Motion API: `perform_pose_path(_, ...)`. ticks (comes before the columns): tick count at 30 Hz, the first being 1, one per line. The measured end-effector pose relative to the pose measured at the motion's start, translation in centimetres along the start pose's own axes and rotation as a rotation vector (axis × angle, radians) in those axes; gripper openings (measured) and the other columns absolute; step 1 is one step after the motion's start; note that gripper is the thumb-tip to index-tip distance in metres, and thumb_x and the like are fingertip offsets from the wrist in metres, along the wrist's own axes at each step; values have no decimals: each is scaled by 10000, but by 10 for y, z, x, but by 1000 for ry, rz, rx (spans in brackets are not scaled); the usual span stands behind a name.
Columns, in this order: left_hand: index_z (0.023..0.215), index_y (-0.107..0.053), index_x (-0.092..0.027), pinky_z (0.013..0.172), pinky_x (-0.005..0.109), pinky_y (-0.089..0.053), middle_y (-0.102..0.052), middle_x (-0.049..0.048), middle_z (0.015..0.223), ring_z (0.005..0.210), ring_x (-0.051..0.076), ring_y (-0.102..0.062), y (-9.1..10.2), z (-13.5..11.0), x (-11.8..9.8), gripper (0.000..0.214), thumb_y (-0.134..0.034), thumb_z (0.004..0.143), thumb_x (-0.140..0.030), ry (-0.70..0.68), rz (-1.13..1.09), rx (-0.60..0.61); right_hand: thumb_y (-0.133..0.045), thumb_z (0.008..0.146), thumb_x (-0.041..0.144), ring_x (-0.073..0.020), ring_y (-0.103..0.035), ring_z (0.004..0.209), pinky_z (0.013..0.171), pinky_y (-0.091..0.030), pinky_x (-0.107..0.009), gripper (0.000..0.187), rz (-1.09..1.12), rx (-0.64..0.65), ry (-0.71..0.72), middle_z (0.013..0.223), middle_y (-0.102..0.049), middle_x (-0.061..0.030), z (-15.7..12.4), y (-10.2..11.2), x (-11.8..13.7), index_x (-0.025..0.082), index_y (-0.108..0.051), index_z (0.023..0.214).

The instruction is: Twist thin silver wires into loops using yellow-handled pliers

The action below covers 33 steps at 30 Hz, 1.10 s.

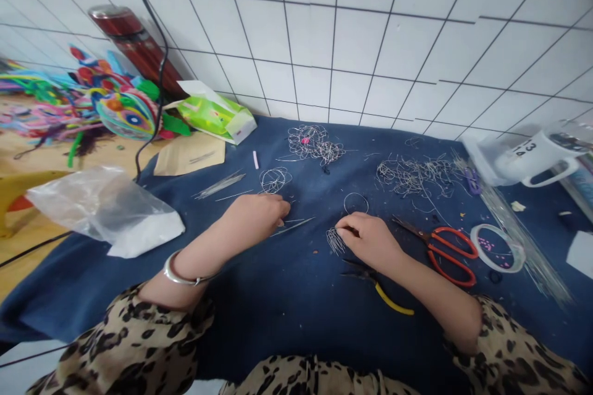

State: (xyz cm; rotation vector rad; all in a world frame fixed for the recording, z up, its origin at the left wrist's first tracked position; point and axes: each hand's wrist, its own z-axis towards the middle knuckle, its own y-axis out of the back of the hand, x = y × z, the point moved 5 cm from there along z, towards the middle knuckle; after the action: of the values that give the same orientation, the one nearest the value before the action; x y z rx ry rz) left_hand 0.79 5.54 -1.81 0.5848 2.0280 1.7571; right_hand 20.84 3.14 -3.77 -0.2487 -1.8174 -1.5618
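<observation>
My right hand (370, 237) is closed in a pinch on a small woven-looking piece of bent silver wire (334, 241), held low over the blue cloth. Just behind that hand is a round wire loop (356, 203). My left hand (254, 219) has its fingers curled together; what they hold, if anything, is hidden. By its fingertips lie a few straight wires (293, 226). A round wire form (274, 180) lies just beyond the left hand. Pliers (386, 301) with a yellow handle rest below my right wrist, and red-handled scissors (451, 251) lie to its right.
Blue cloth (278, 321) covers the table before a tiled wall. Tangled wires (417, 176) and wire shapes (315, 145) lie at the back. At right are a shallow round dish (498, 248) with pink beads and a white mug (537, 157); at left, a plastic bag (102, 207).
</observation>
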Motion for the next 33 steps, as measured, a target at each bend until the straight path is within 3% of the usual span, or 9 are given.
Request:
perform_pose_path(5, 707, -562, -178, 515, 248, -312, -616, 50, 749, 693, 181, -571, -3, 1, -2, 154, -453, 813, -204, -60, 26, 29, -482, 818, 236, -119, -558, 722, 692, -410, -251, 164, 14, -7, 12, 773, -613, 1, 0, 1, -1, 222, -641, 781)
perform_pose_path(9, 745, -563, -184, 520, 249, -319, -605, 38, 712, 651, 166, -562, 10, -3, -1, 129, -451, 809, -199, -35, -23, -18, -471, 834, 226, -118, -557, 722, 689, -430, -252, 167, -5, -90, 55, 794, -612, 2, -1, 7, 4, 225, -638, 827)
perform_pose_path(14, 772, -550, -185, 562, 263, -356, -575, 28, 692, 653, 163, -546, 25, -8, -26, 139, -422, 814, -149, -105, -26, -112, -412, 869, 172, -153, -532, 868, 811, -428, -307, 231, -180, -316, 366, 910, -605, -57, -10, 18, 30, 185, -611, 985)
perform_pose_path(18, 805, -545, -174, 616, 276, -392, -572, 39, 731, 712, 173, -539, 26, -8, -55, 162, -400, 814, -104, -212, -59, -138, -368, 877, 115, -174, -498, 879, 781, -416, -333, 268, -414, -244, 548, 899, -584, -77, -17, 9, 45, 161, -585, 1027)
perform_pose_path(22, 783, -527, -167, 630, 293, -397, -567, 44, 753, 721, 184, -515, 25, -8, -70, 126, -420, 811, -107, -248, -43, -147, -390, 875, 133, -183, -470, 826, 720, -393, -338, 223, -583, -216, 590, 836, -565, -73, -20, 2, 50, 147, -597, 957)
perform_pose_path(33, 762, -538, -164, 627, 309, -399, -564, 49, 735, 707, 190, -510, 18, -8, -71, 94, -478, 810, -111, -262, -8, -157, -396, 857, 112, -177, -424, 763, 671, -347, -328, 199, -668, -164, 548, 765, -527, -58, -19, -1, 50, 154, -589, 880)
